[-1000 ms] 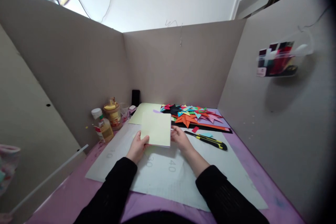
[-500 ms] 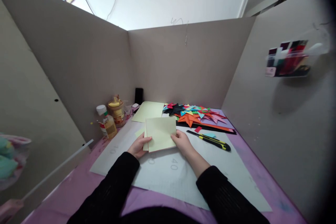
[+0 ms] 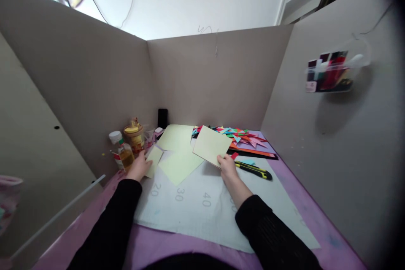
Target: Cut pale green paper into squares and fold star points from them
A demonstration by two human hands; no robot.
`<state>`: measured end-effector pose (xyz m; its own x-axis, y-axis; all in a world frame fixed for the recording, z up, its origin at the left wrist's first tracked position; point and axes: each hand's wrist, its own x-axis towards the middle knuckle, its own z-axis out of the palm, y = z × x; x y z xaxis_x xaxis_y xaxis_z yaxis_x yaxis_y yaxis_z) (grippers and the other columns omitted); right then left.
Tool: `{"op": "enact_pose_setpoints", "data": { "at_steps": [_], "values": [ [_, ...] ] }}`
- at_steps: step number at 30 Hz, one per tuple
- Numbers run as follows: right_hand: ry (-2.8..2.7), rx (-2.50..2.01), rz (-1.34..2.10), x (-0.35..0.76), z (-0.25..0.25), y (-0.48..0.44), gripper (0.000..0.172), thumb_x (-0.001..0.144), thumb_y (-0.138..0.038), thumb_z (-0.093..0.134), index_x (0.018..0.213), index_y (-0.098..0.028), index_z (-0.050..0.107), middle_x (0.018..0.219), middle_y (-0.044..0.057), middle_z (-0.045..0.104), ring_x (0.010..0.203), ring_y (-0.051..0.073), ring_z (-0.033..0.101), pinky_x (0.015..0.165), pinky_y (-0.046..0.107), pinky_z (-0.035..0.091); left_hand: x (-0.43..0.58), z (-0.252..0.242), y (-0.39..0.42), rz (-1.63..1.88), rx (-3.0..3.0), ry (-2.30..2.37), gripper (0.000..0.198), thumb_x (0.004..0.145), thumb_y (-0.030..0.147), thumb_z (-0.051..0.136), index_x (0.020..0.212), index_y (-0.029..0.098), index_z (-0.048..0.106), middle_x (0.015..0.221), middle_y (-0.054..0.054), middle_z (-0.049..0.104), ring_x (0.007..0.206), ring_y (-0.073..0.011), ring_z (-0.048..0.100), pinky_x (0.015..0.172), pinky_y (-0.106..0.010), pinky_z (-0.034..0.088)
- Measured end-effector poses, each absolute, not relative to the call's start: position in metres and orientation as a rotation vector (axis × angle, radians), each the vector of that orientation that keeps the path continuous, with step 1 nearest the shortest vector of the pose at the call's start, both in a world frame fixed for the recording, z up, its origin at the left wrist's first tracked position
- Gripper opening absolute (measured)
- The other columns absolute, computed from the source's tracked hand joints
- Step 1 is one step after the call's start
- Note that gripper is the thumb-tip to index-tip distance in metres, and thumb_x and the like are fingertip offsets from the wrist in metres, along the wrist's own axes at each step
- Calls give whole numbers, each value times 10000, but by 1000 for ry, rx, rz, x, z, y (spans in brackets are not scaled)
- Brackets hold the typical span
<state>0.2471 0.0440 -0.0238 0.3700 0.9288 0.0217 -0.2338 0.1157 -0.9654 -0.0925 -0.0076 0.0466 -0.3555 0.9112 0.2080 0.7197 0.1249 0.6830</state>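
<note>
My right hand (image 3: 228, 168) pinches the near corner of a squarish pale yellow stack of paper (image 3: 211, 144), thumb on top; a reddish line shows along its lower edge. The stack is tilted above the mat and covers part of the folded stars. To the left, my left hand (image 3: 138, 167) is closed on a narrow pale yellow paper strip (image 3: 155, 159), close beside the bottle. Between the hands, a pale yellow sheet (image 3: 180, 166) lies turned cornerwise on the white mat (image 3: 196, 206). Another, larger pale yellow sheet (image 3: 176, 136) lies behind it.
Colourful folded paper stars (image 3: 249, 139) are heaped at the back right. A black-and-yellow utility knife (image 3: 255, 170) lies in front of them. At the left stand a bottle of amber liquid (image 3: 125, 156) and a brown jar (image 3: 135, 137). Grey partitions (image 3: 215, 80) enclose the table.
My hands have moved apart: the left went left with the narrow strip, the right lifted the square stack to the right and turned it. The sheet beneath is uncovered. The view has shifted slightly.
</note>
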Motion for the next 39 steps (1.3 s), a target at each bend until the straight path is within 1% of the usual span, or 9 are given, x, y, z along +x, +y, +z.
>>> {"op": "enact_pose_setpoints", "data": {
  "at_steps": [5, 9, 13, 17, 20, 22, 27, 32, 39],
  "values": [
    [-887, -1132, 1040, 241, -23, 39, 240, 558, -281, 570, 760, -158, 612, 753, 64, 700, 734, 228, 637, 653, 308, 489, -65, 40, 5, 782, 2065, 2093, 315, 730, 308, 569, 993, 135, 579, 1113, -210, 572, 1101, -339, 499, 949, -414, 333],
    [-1103, -1158, 1135, 238, -18, 27, 273, 572, -214, 510, 802, -140, 637, 723, 53, 701, 694, 218, 639, 619, 289, 485, -39, 33, 34, 726, 1870, 1916, 496, 474, 307, 762, 908, 141, 589, 1060, -220, 599, 1082, -380, 508, 896, -435, 359],
    [-1304, -1233, 1152, 236, -14, 18, 295, 575, -170, 464, 793, -134, 660, 658, 35, 687, 649, 209, 629, 558, 270, 468, -42, 39, 58, 696, 1703, 1859, 410, 303, 179, 787, 642, 175, 557, 742, -96, 658, 852, -326, 612, 773, -375, 430],
    [-1353, -1245, 1148, 233, -12, 15, 297, 552, -119, 473, 774, -156, 668, 676, 30, 692, 667, 207, 632, 573, 267, 473, -38, 45, 52, 713, 1595, 1736, 231, 429, 131, 712, 562, 201, 537, 514, -10, 581, 618, -241, 608, 601, -304, 441],
    [-1274, -1223, 1166, 227, -16, 15, 307, 562, -122, 497, 824, -168, 649, 683, 24, 689, 657, 202, 633, 578, 277, 485, -23, 45, 30, 729, 1534, 1650, 94, 593, 206, 634, 667, 187, 578, 551, -32, 605, 525, -212, 587, 493, -285, 417],
    [-1209, -1214, 1212, 221, -20, 14, 315, 580, -143, 506, 870, -167, 626, 668, 17, 680, 634, 200, 633, 566, 287, 491, -11, 42, 15, 818, 1443, 1562, 153, 655, 254, 606, 784, 171, 595, 660, -54, 650, 552, -210, 598, 474, -276, 421],
    [-1068, -1124, 1243, 213, -19, 9, 359, 599, -194, 585, 957, -171, 569, 824, 51, 697, 759, 217, 651, 648, 321, 516, 13, 43, -3, 1147, 1519, 1329, 285, 636, 210, 656, 913, 163, 609, 880, -68, 675, 752, -220, 622, 623, -275, 475],
    [-863, -932, 1247, 221, 2, 10, 423, 634, -340, 658, 1014, -193, 543, 1056, 95, 665, 939, 242, 629, 780, 362, 509, 26, 60, -14, 1320, 1646, 1102, 239, 733, 276, 615, 950, 184, 580, 961, -54, 643, 889, -207, 595, 754, -279, 463],
    [-938, -739, 1280, 224, 16, 7, 480, 627, -444, 699, 1014, -179, 596, 973, 94, 694, 924, 261, 635, 806, 394, 497, 27, 59, -23, 1352, 1615, 1059, 230, 765, 318, 598, 938, 168, 567, 944, -61, 625, 910, -205, 573, 805, -288, 441]
  ]
}}
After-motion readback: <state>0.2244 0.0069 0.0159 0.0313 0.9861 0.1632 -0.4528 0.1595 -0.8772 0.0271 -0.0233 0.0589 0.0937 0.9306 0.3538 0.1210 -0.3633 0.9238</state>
